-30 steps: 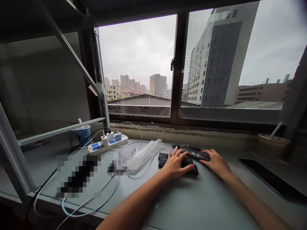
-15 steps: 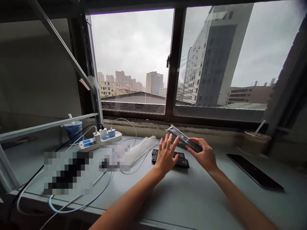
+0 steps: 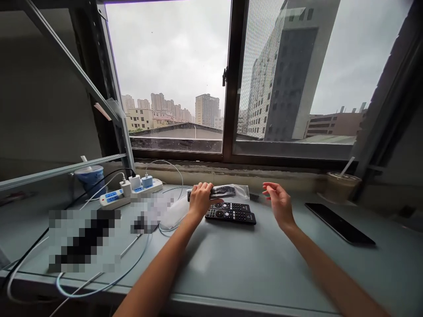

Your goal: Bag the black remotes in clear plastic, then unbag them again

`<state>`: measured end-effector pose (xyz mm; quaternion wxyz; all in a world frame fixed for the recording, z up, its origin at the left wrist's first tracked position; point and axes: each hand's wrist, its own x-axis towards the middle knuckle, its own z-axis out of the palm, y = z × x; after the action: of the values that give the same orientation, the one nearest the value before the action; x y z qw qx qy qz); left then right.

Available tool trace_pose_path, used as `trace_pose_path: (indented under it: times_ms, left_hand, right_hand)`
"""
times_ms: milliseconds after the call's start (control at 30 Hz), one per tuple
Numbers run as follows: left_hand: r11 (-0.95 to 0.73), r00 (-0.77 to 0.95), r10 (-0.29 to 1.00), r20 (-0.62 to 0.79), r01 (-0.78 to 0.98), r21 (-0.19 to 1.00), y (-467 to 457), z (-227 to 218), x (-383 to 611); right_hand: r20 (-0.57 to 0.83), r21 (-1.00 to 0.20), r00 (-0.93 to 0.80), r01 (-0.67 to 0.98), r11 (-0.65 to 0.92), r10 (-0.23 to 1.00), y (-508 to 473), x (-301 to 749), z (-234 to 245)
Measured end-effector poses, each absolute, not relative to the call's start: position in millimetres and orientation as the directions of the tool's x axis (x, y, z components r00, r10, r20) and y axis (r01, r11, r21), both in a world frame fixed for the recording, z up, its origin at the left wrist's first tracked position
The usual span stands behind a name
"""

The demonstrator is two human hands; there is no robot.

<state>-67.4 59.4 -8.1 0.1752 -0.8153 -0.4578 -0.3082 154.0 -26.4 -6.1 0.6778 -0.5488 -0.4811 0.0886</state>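
My left hand (image 3: 200, 199) is closed round the left end of a black remote control in a clear plastic bag (image 3: 228, 191), held just above the grey table (image 3: 251, 268). My right hand (image 3: 279, 200) hovers to the right of the bag with its fingers loosely spread and nothing in it. Two black remote controls (image 3: 231, 212) lie side by side on the table just below the bagged one, between my hands.
A white power strip (image 3: 132, 193) with chargers and trailing cables (image 3: 109, 281) sits at the left, next to a blue cup (image 3: 88, 177). A dark phone (image 3: 339, 223) lies at the right, with a lidded drink cup (image 3: 340, 185) behind it. A window runs along the back.
The bagged remote has passed from my right hand to my left, which now grips its left end. My right hand has let go and opened. The view has shifted.
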Motion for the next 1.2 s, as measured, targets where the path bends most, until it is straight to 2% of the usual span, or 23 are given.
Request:
trace_pose_path:
  times_ms: [67, 167, 333, 467, 567, 833, 967, 1067, 1200]
  left_hand:
    - [-0.506, 0.36, 0.653, 0.666, 0.862, 0.03, 61, -14, -66]
    - [-0.51, 0.356, 0.655, 0.666, 0.859, 0.041, 57, -19, -60]
    - [-0.564, 0.442, 0.608, 0.66, 0.825, -0.034, 49, -18, -52]
    - [-0.574, 0.427, 0.584, 0.69, 0.819, -0.02, 48, -17, -52]
    - [-0.562, 0.403, 0.599, 0.692, 0.827, 0.006, 50, -17, -54]
    - [-0.54, 0.359, 0.605, 0.711, 0.841, 0.035, 56, -15, -60]
    - [-0.562, 0.374, 0.606, 0.702, 0.826, 0.045, 55, -15, -61]
    - [-0.586, 0.404, 0.604, 0.687, 0.81, 0.039, 54, -14, -61]
    - [-0.6, 0.425, 0.589, 0.687, 0.8, 0.02, 52, -13, -60]
  right_hand:
    - [0.454, -0.887, 0.558, 0.356, 0.293, 0.695, -21, 160, -12]
    - [0.36, -0.916, 0.499, 0.35, 0.196, 0.789, -17, 159, -20]
    - [0.293, -0.923, 0.408, 0.357, 0.144, 0.864, -19, 151, -21]
    - [0.19, -0.976, 0.493, 0.191, 0.108, 0.849, -18, 157, -18]
    - [0.101, -0.994, 0.472, 0.081, 0.071, 0.876, -17, 164, -18]
    - [0.094, -0.978, 0.314, 0.207, 0.028, 0.945, -20, 159, -19]
    - [0.113, -0.981, 0.306, 0.187, 0.057, 0.945, -22, 157, -17]
    - [0.142, -0.978, 0.225, 0.181, 0.102, 0.964, -24, 156, -15]
    - [0.093, -0.98, 0.136, 0.189, 0.066, 0.986, -24, 154, -17]
